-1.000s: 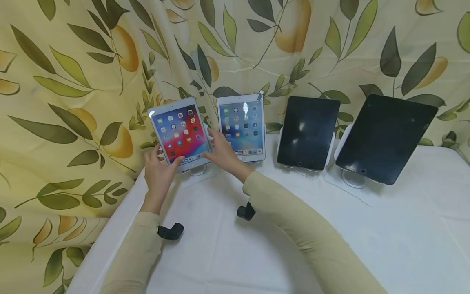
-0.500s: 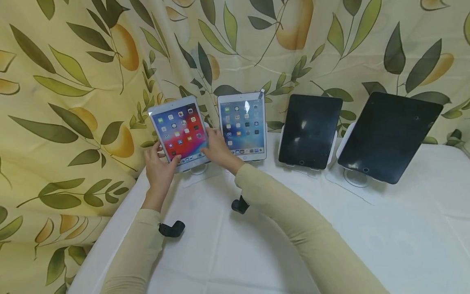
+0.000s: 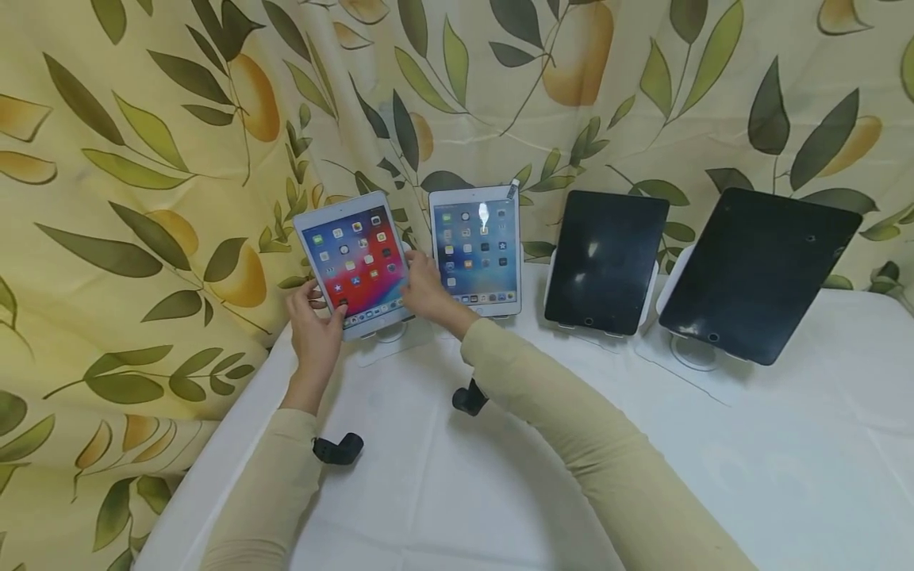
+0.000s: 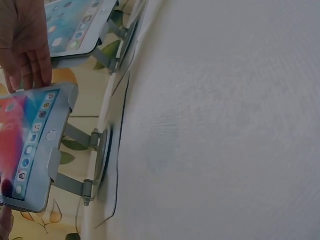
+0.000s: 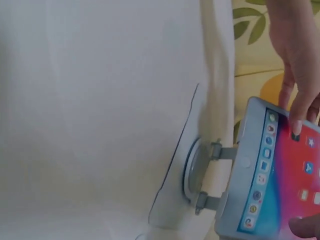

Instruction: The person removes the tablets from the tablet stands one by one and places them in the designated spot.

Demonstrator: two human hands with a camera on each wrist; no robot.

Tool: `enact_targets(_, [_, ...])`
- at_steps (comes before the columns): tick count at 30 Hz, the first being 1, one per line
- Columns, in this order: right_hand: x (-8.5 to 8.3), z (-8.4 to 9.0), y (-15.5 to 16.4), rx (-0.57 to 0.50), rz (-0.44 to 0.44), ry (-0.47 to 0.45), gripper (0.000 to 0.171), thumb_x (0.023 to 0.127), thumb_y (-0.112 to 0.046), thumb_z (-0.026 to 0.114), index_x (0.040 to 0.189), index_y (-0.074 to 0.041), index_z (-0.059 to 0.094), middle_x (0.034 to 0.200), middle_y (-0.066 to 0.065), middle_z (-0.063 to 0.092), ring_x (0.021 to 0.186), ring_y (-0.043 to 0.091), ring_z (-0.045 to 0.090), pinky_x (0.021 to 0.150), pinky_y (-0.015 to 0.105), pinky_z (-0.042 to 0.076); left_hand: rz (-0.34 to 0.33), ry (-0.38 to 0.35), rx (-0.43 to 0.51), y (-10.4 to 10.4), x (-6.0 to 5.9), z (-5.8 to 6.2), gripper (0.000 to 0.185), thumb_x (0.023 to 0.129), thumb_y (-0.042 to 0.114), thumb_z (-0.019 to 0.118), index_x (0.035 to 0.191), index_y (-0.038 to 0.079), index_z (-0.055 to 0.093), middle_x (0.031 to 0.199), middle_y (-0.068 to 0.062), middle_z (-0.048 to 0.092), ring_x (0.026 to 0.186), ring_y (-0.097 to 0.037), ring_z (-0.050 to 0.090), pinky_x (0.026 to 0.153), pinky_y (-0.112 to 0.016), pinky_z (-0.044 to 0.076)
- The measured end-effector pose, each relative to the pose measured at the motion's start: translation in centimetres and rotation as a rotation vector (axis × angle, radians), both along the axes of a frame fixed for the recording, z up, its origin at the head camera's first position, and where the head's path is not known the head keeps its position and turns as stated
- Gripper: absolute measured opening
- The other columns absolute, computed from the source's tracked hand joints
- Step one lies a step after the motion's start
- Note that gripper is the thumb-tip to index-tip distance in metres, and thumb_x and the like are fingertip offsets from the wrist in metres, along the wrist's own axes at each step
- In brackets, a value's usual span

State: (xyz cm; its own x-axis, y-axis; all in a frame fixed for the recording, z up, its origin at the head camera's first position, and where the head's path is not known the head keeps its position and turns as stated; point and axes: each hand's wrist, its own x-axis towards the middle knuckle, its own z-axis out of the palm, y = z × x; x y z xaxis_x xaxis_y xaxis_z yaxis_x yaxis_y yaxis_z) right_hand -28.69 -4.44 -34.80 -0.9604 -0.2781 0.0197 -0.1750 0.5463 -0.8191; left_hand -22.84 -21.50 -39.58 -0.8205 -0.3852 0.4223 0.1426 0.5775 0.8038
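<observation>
A white tablet point(image 3: 357, 266) with a lit red and blue home screen leans on a stand at the left end of a row of tablets. My left hand point(image 3: 314, 329) grips its lower left edge, thumb on the screen and fingers behind. At the opposite edge my right hand point(image 3: 428, 289) holds the same tablet; in the right wrist view its thumb point(image 5: 305, 227) lies over the screen. The right hand's fingers point(image 4: 37, 70) go behind the tablet's edge in the left wrist view. Grey stand arms point(image 4: 70, 185) carry the tablet from below.
A second lit white tablet point(image 3: 477, 254) stands just right of my right hand. Farther right are a dark tablet point(image 3: 607, 262) and a larger dark one point(image 3: 760, 274), both on stands. A white cloth point(image 3: 571, 507) covers the table; a leaf-patterned curtain point(image 3: 178, 262) hangs behind.
The right hand has shifted slightly left and closer in at the tablet's right edge. My left hand keeps its grip. The head view has tilted a little; the tablets stay in place.
</observation>
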Motion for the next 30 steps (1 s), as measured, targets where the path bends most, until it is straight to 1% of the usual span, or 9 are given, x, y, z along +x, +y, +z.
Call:
enact_targets(2, [0.0, 0.0, 0.2, -0.021, 0.009, -0.002, 0.058, 0.091, 0.004, 0.050, 0.142, -0.001, 0.023, 0.138, 0.021, 0.032, 0.128, 0.030, 0.036, 0.108, 0.041, 0.034, -0.006, -0.009, 0.026, 0.1, 0.0, 0.0, 0.053, 0.088, 0.007, 0.064, 0.133, 0.004, 0.036, 0.121, -0.016, 0.044, 0.104, -0.026, 0.049, 0.074, -0.030, 0.046])
enact_targets(4, [-0.2, 0.0, 0.4, -0.043, 0.022, 0.006, 0.052, 0.093, 0.003, 0.049, 0.139, -0.001, 0.025, 0.134, 0.021, 0.038, 0.123, 0.029, 0.043, 0.103, 0.038, 0.040, -0.024, 0.001, 0.066, 0.1, 0.1, 0.0, 0.053, 0.089, 0.006, 0.064, 0.133, 0.003, 0.035, 0.121, -0.017, 0.047, 0.103, -0.027, 0.051, 0.075, -0.025, 0.045])
enact_targets(6, [-0.4, 0.0, 0.8, -0.058, 0.033, 0.018, 0.045, 0.094, 0.001, 0.048, 0.135, -0.001, 0.029, 0.126, 0.020, 0.045, 0.114, 0.027, 0.049, 0.095, 0.035, 0.046, -0.040, 0.023, 0.095, 0.1, 0.1, 0.0, 0.052, 0.089, 0.003, 0.063, 0.133, 0.001, 0.035, 0.119, -0.017, 0.051, 0.100, -0.025, 0.053, 0.074, -0.018, 0.045])
enact_targets(9, [-0.7, -0.1, 1.3, -0.066, 0.054, 0.042, 0.035, 0.097, -0.004, 0.049, 0.128, -0.003, 0.033, 0.113, 0.016, 0.051, 0.100, 0.024, 0.053, 0.083, 0.031, 0.049, -0.071, 0.088, 0.134, 0.0, 0.1, -0.2, 0.048, 0.088, -0.001, 0.062, 0.129, -0.002, 0.038, 0.115, -0.019, 0.053, 0.094, -0.021, 0.054, 0.070, -0.010, 0.043])
enact_targets(16, [-1.2, -0.7, 2.5, -0.066, 0.122, 0.077, 0.038, 0.096, -0.011, 0.054, 0.129, -0.008, 0.036, 0.118, 0.010, 0.055, 0.102, 0.020, 0.054, 0.086, 0.029, 0.051, -0.111, 0.206, 0.201, 0.0, 0.3, -0.1, 0.043, 0.084, -0.004, 0.065, 0.122, -0.005, 0.044, 0.106, -0.018, 0.054, 0.083, -0.008, 0.051, 0.065, -0.010, 0.042])
enact_targets(20, [-1.3, -0.7, 2.8, -0.069, 0.128, 0.121, 0.037, 0.094, -0.011, 0.058, 0.126, -0.009, 0.040, 0.114, 0.009, 0.057, 0.100, 0.021, 0.056, 0.084, 0.029, 0.052, -0.129, 0.221, 0.190, 0.0, 0.7, 0.5, 0.044, 0.085, 0.000, 0.067, 0.123, -0.005, 0.045, 0.107, -0.020, 0.055, 0.085, -0.010, 0.051, 0.066, -0.009, 0.042])
enact_targets(24, [-0.5, -0.6, 3.5, -0.097, 0.121, 0.153, 0.036, 0.092, -0.009, 0.061, 0.123, -0.007, 0.043, 0.108, 0.011, 0.060, 0.095, 0.021, 0.060, 0.079, 0.028, 0.055, -0.148, 0.230, 0.169, 0.1, 1.5, 1.2, 0.044, 0.084, 0.003, 0.068, 0.123, -0.005, 0.047, 0.107, -0.022, 0.055, 0.087, -0.014, 0.051, 0.067, -0.009, 0.042])
enact_targets(27, [0.2, -0.4, 3.9, -0.130, 0.119, 0.164, 0.035, 0.091, -0.008, 0.062, 0.122, -0.007, 0.045, 0.105, 0.011, 0.061, 0.091, 0.021, 0.061, 0.074, 0.026, 0.056, -0.149, 0.200, 0.160, 0.2, 2.1, 1.9, 0.045, 0.084, 0.003, 0.068, 0.123, -0.004, 0.047, 0.106, -0.020, 0.056, 0.085, -0.010, 0.051, 0.067, -0.010, 0.043])
enact_targets(30, [0.9, -0.1, 4.4, -0.160, 0.126, 0.154, 0.034, 0.091, -0.009, 0.063, 0.120, -0.008, 0.046, 0.103, 0.011, 0.061, 0.089, 0.021, 0.061, 0.073, 0.026, 0.057, -0.156, 0.139, 0.167, 0.1, 2.6, 2.4, 0.044, 0.084, 0.003, 0.068, 0.123, -0.002, 0.048, 0.105, -0.015, 0.057, 0.082, -0.006, 0.051, 0.067, -0.009, 0.044])
